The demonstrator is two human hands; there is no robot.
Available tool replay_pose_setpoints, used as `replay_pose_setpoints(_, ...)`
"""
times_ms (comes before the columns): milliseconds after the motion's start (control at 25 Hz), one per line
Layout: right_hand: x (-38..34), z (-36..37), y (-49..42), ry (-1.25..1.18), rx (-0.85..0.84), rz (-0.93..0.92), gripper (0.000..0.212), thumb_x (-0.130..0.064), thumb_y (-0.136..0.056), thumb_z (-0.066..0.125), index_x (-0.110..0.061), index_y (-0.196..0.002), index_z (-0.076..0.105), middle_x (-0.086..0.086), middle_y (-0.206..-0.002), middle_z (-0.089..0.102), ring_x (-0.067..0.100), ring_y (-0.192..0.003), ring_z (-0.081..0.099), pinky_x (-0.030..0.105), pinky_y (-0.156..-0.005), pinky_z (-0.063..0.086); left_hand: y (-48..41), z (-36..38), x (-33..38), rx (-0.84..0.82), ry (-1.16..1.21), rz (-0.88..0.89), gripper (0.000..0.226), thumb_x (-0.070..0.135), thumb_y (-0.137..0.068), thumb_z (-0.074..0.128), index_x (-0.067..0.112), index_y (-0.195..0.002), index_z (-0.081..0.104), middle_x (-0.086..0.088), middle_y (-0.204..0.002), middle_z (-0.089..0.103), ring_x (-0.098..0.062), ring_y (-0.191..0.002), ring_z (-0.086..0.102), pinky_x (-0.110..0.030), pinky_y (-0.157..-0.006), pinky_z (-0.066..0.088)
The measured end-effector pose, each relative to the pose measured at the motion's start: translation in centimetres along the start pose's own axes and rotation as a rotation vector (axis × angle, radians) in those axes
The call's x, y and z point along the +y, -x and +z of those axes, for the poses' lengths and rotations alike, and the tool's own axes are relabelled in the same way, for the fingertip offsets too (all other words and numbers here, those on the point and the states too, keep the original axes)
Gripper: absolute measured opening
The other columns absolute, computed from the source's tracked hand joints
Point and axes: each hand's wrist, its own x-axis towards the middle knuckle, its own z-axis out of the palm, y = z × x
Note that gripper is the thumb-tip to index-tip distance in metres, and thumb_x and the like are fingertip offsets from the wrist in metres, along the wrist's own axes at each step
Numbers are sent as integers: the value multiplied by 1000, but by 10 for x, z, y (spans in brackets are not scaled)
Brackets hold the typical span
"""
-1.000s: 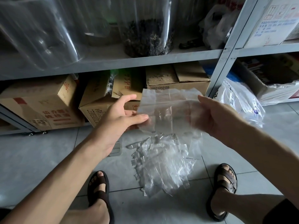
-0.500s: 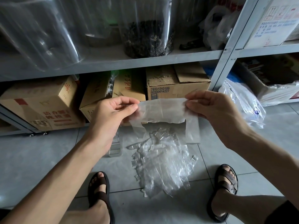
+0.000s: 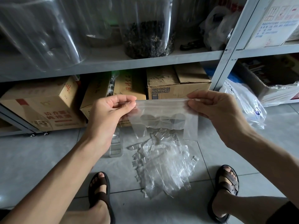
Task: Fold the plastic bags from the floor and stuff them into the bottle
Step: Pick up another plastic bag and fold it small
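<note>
A clear plastic bag [image 3: 163,118] hangs stretched between my hands at mid-frame, folded over so its top edge is a straight crease. My left hand [image 3: 110,113] pinches its left top corner between thumb and fingers. My right hand [image 3: 215,110] pinches the right top corner the same way. Below them a loose pile of clear plastic bags [image 3: 161,165] lies on the grey floor tiles between my feet. A small clear plastic bottle [image 3: 115,146] lies on the floor just left of the pile, partly hidden by my left wrist.
A metal shelf [image 3: 145,62] stands straight ahead, with large clear jars on it and cardboard boxes [image 3: 178,84] below. A white plastic sack [image 3: 246,104] sits at the right by the shelf post. My sandalled feet [image 3: 100,191] flank the pile.
The bag has been folded from a flat open sheet into a shorter doubled strip. Both hands moved from holding its sides to pinching its top corners and pulled it taut.
</note>
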Motion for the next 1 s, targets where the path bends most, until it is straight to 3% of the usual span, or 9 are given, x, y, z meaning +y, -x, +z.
replay_pose_setpoints(160, -1, -1, 0, 168, 33, -79, 17, -2, -80, 75, -17, -89, 75, 7, -81, 77, 22, -81, 75, 38, -86, 60, -2, -2, -1, 16, -81, 70, 19, 0, -79, 77, 13, -93, 75, -5, -82, 76, -17, -73, 74, -18, -68, 55)
replay_pose_setpoints(360, 3, -2, -1, 347, 63, -172, 13, -6, -78, 80, -17, -84, 77, 2, -78, 77, 19, -77, 75, 45, -82, 61, -3, -3, -2, 28, -116, 108, 16, 0, -79, 77, 9, -93, 76, -8, -79, 76, -18, -69, 73, -18, -65, 54)
replay_pose_setpoints(800, 4, -4, -3, 400, 61, -190, 12, -8, -78, 81, -19, -76, 75, -3, -73, 74, 14, -70, 70, 37, -76, 60, -6, -6, -5, 47, -183, 162, 11, 4, -81, 78, 15, -84, 77, -3, -75, 75, -14, -68, 70, -20, -66, 53)
replay_pose_setpoints(1000, 3, -6, -7, 391, 35, -207, 15, -9, -84, 76, -21, -77, 71, -5, -89, 69, 8, -75, 63, 23, -73, 51, -8, -7, -2, 52, -394, 228, 19, 10, -85, 76, 28, -78, 72, 10, -100, 68, 3, -88, 62, -20, -83, 50)
